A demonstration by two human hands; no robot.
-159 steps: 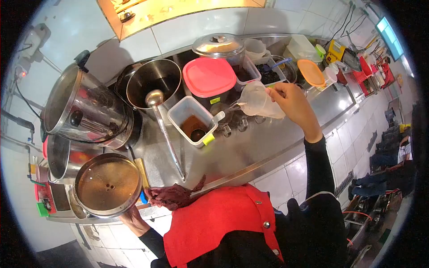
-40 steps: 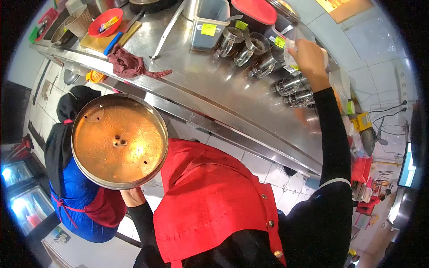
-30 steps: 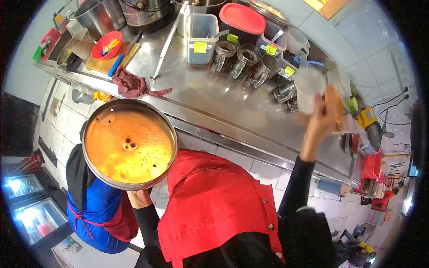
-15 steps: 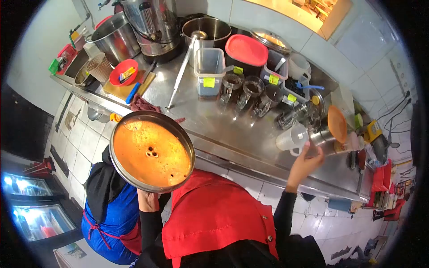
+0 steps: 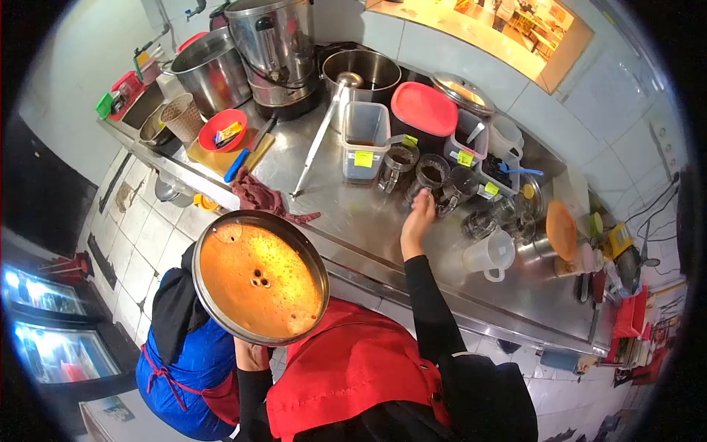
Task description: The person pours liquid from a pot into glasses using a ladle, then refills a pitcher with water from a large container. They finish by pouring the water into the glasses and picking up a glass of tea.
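Left hand (image 5: 252, 355): mostly hidden behind the round metal lid (image 5: 260, 277); its grip holds the lid by the lower edge, the underside facing the camera, off the counter (image 5: 353, 221).
Right hand (image 5: 417, 221): over the counter, fingers loosely spread, nothing held (just beside the glass mugs).
Glass mugs (image 5: 429, 175): three in a clear row; further ones to the right are hard to make out.
Plastic jug (image 5: 489, 254): one, standing apart from the right hand.
Co-worker (image 5: 180, 335): partly hidden behind the lid.
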